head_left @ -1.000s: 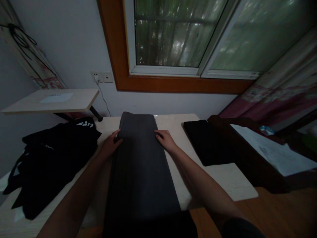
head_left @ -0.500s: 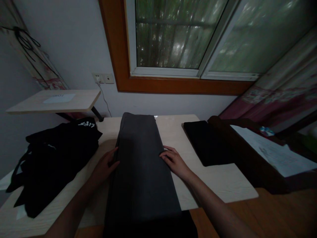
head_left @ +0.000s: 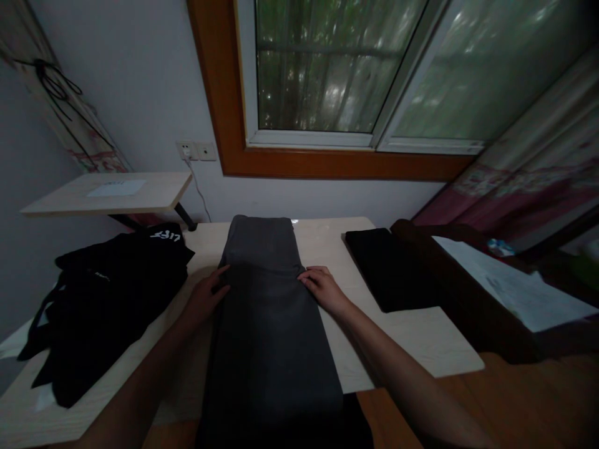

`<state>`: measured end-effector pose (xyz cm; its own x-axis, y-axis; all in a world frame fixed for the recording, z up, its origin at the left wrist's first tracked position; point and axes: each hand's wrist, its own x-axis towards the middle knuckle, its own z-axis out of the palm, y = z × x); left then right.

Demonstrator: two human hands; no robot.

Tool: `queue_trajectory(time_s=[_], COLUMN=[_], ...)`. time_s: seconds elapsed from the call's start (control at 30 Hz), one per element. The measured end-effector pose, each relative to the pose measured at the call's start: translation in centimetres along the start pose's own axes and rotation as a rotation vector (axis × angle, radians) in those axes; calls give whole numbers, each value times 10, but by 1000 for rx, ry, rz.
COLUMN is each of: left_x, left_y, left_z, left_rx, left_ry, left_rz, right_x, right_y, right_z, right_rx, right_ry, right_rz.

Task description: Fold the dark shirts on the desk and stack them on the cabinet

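A long dark grey garment (head_left: 269,324), apparently trousers folded lengthwise, lies flat on the table and runs over its front edge towards me. At its left edge, my left hand (head_left: 206,296) touches the fabric with thumb and forefinger spread apart. Opposite, my right hand (head_left: 324,289) pinches the right edge between thumb and fingers. A small crease runs across the cloth from that pinch. The garment's near end darkens out of sight at the bottom of the view.
Black clothing with white lettering (head_left: 116,299) is heaped on the left. A folded black garment (head_left: 390,268) lies on the right side of the pale wooden table (head_left: 435,349). A small raised shelf (head_left: 159,193) stands at back left, and a paper sheet (head_left: 510,287) lies far right.
Both hands have moved slightly farther along the grey garment, away from me. A crease has appeared across the cloth between them, and the right fingers have drawn together on its edge.
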<state>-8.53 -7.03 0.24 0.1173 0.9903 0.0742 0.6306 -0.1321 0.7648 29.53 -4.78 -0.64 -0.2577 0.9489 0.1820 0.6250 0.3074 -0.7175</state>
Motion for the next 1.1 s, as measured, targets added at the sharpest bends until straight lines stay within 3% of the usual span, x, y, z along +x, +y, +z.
queue_trajectory(time_s=[0.13, 0.37, 0.6, 0.77, 0.97, 1.1], left_x=[-10, -36, -51, -66, -73, -80], left_y=[-5, -19, -25, -26, -11, 5], left_z=[-3, -12, -24, -37, -34, -30], left_rx=[34, 188, 210, 280, 385, 433], left_ry=[-30, -103, -194, -258, -217, -236], left_rz=[33, -47, 1, 199, 432, 585], right_x=[-9, -38, -57, -66, -74, -76], right_y=[1, -8, -11, -10, -21, -30], right_z=[-5, -15, -33, -42, -36, -34], right_rx=[65, 123, 135, 91, -60, -80], right_ry=[-38, -133, -258, -339, -258, -281], right_rz=[-2, -40, -92, -248, -373, -480])
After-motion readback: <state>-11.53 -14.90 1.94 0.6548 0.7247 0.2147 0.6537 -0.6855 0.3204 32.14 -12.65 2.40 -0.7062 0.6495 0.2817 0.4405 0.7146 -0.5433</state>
